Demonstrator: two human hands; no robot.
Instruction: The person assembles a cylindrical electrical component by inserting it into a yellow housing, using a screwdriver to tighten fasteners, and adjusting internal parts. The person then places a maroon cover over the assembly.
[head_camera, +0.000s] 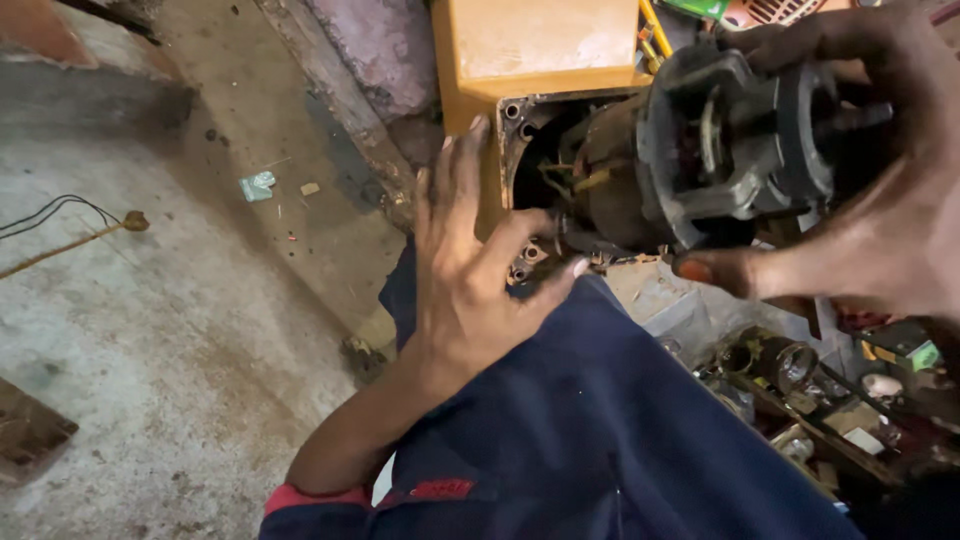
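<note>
Head cam: right hand (880, 200) has its fingers wrapped round a greasy black motor assembly (720, 150), half out of the orange housing (540, 60). Left hand (470, 270) is spread loose, fingertips resting on the housing's open edge, thumb just under the motor. Navy trouser leg (600, 430) below.

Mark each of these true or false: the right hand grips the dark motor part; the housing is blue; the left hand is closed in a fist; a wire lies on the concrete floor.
1. The right hand grips the dark motor part. True.
2. The housing is blue. False: it is yellow-orange.
3. The left hand is closed in a fist. False: its fingers are spread open against the housing's opening.
4. A wire lies on the concrete floor. True.
</note>
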